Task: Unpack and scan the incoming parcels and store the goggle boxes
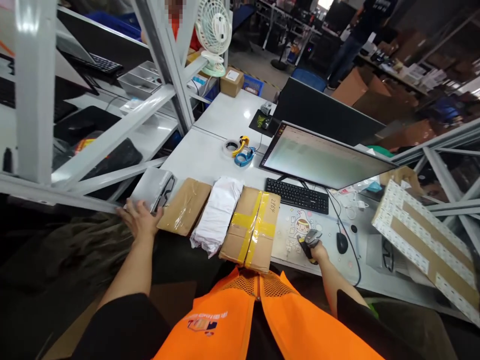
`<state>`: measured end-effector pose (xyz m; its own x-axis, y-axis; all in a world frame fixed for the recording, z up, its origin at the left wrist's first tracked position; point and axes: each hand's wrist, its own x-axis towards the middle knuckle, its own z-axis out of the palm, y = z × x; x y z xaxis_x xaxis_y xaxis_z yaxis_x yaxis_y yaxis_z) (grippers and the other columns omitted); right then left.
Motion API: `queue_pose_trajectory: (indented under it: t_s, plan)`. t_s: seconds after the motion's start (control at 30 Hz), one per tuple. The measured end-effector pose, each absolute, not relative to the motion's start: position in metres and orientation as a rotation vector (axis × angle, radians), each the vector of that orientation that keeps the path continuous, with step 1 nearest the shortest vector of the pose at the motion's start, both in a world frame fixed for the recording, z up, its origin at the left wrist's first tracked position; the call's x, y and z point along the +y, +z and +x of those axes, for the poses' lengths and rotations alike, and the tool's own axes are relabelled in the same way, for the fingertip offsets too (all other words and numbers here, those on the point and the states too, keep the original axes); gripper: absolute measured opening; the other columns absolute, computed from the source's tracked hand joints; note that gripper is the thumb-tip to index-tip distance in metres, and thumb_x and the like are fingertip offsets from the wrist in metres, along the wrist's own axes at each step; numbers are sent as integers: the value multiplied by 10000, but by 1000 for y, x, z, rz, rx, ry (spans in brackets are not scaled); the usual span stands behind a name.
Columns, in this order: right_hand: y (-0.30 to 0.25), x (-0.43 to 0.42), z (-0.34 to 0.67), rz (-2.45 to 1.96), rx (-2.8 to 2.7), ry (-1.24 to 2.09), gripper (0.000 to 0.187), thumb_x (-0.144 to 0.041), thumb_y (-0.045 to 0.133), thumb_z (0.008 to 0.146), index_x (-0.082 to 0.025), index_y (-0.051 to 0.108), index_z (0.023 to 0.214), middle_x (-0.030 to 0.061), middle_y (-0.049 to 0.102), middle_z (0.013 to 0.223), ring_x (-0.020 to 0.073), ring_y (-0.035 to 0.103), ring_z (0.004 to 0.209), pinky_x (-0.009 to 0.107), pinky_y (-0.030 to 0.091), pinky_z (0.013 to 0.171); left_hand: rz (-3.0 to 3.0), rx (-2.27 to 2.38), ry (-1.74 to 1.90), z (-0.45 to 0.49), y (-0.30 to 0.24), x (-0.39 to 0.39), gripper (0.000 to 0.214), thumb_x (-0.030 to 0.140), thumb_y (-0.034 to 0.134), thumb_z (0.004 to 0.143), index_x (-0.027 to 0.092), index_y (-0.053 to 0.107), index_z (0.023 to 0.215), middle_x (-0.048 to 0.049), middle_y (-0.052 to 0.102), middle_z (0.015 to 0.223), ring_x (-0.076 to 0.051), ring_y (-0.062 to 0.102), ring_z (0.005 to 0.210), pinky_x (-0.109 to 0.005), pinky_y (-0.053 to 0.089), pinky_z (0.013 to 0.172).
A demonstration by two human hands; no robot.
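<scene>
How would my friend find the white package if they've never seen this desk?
Start at the big lit screen and find the black keyboard just below it. Go left in the picture, past the yellow-taped brown box, to the white package next to it. Its crinkly white wrapping sets it apart from that box and the brown package on its other side.

"What's in the row at the near edge of the tabletop (225,107)?"
"From the left: a box (150,187), a parcel (185,205), a packet (218,212), then a carton (250,227)."
"What's behind the row?"
"Tape (250,156), left of the screen (326,160)."
"And the keyboard (298,195)?"
"Right of the carton, in front of the screen."
"Where's the scanner (312,238)?"
"In the right fingers (318,251), between the carton and the mouse (341,243)."
</scene>
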<state>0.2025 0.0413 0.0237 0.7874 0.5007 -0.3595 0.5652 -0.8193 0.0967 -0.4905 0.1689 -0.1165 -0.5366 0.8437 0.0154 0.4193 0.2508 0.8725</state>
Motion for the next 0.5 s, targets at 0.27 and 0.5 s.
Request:
queue_pose_trajectory:
  t_s: [0.27, 0.5]
  plan:
    - [12, 40, 214, 2733, 817, -535, 743, -287, 659, 938, -125, 441, 1629, 237, 719, 1395, 370, 685, 1352, 499, 494, 1138, 1632, 2031, 890, -475, -53, 147, 418, 492, 550, 999, 211, 692, 1275, -130, 630, 1521, -369, 588, 1419, -544, 442, 1255]
    - [9, 33, 222, 2707, 947, -500, 828, -324, 653, 967, -144, 313, 1700, 253, 629, 1530, 361, 657, 1392, 498, 481, 1157, 1617, 2172, 219, -413, -21, 149, 696, 575, 665, 932, 204, 635, 1520, -254, 278, 1769, -617, 310, 1548, -806, 328, 1176]
